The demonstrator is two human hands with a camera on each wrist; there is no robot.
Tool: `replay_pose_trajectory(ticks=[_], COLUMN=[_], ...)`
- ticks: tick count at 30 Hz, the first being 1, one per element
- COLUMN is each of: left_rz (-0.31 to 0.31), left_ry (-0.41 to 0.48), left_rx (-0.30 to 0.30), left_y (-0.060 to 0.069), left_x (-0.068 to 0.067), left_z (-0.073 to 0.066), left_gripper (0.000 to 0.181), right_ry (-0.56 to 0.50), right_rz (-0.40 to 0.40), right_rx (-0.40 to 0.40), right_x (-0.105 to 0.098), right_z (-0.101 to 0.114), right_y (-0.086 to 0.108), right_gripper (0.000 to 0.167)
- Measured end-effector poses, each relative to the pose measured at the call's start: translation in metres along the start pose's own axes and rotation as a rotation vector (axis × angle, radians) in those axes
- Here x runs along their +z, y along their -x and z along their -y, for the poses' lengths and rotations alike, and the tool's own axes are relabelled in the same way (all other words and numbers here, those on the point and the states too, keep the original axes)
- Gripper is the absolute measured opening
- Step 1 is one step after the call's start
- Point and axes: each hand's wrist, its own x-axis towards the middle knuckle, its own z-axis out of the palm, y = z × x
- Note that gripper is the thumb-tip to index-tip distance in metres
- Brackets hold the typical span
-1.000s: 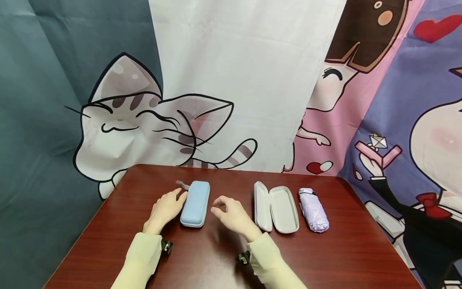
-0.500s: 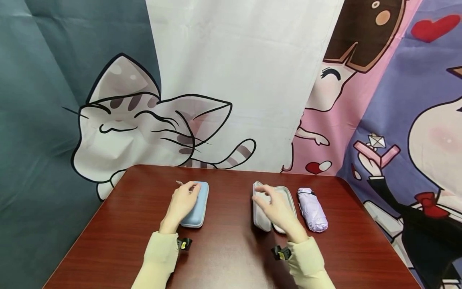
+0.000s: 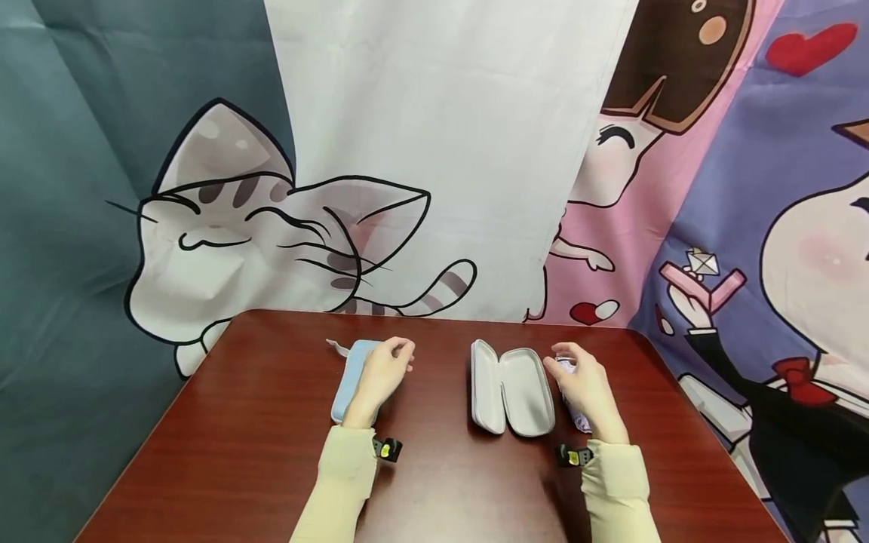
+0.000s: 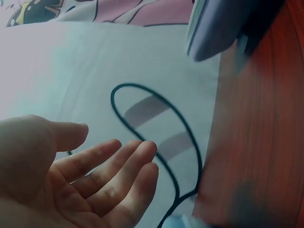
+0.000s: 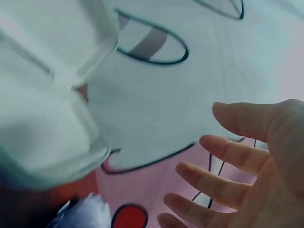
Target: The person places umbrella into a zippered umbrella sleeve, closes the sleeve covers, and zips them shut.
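Observation:
My left hand hovers over the right side of a closed light-blue zip case and hides part of it. In the left wrist view that hand has its fingers loosely bent, with nothing between them. My right hand is above a folded lilac umbrella, covering most of it. Spread fingers and a raised thumb of the right hand hold nothing in the right wrist view, where the blurred umbrella sits at the bottom. Between both hands lies an unfolded hard case with a pale lining.
The reddish-brown wooden table carries all these objects. Behind its far edge hangs a cartoon-printed cloth. A grey strap sticks out from the blue case's upper left.
My right hand has moved right, from beside the blue case, across the unfolded case, to above the umbrella. My left hand has shifted right over the blue case. The cases have stayed put.

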Motion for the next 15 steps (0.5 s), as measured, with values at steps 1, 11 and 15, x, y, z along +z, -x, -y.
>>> replay_pose_trajectory(ticks=[1, 11, 15], left_rz=[0.005, 0.077, 0.110], left_ry=[-0.005, -0.056, -0.061], left_rx=[0.000, 0.015, 0.017], left_y=[-0.002, -0.013, -0.013], left_x=[0.004, 0.047, 0.066], left_z=[-0.001, -0.010, -0.009], left_gripper=[0.025, 0.027, 0.029], right_ry=[0.002, 0.021, 0.056], right_rz=[0.003, -0.036, -0.060], right_rx=[0.014, 0.158, 0.164], right_x=[-0.001, -0.007, -0.006], right_z=[-0.005, -0.050, -0.060], right_y=[-0.001, -0.006, -0.005], right_gripper=[0.031, 0.044, 0.049])
